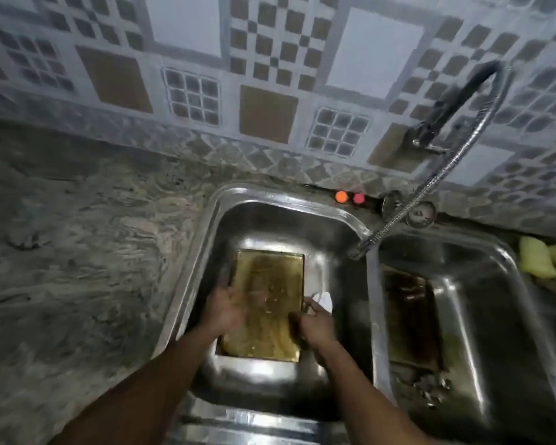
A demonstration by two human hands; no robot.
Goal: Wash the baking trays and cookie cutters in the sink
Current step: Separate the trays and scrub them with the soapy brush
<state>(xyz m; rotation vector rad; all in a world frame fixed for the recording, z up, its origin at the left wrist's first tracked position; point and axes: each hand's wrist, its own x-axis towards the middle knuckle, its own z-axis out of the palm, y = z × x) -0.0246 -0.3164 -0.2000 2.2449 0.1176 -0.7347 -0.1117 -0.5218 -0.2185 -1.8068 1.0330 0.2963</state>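
Observation:
A golden rectangular baking tray (267, 284) lies in the left basin of a steel double sink (225, 220), soiled with dark streaks. My left hand (223, 308) grips the tray's left edge. My right hand (315, 322) is at the tray's right edge and holds a white cloth or scrubber (323, 300); blur hides the finger detail. A second, darker tray (411, 316) lies in the right basin, with several small metal cookie cutters (427, 387) near its front end.
A black tap with a flexible metal hose (430, 187) reaches from the tiled wall over the divider between the basins. Orange and pink round things (350, 197) sit on the sink's back rim. Yellow sponges (543, 258) lie at the far right. Marbled stone counter (77, 236) extends left.

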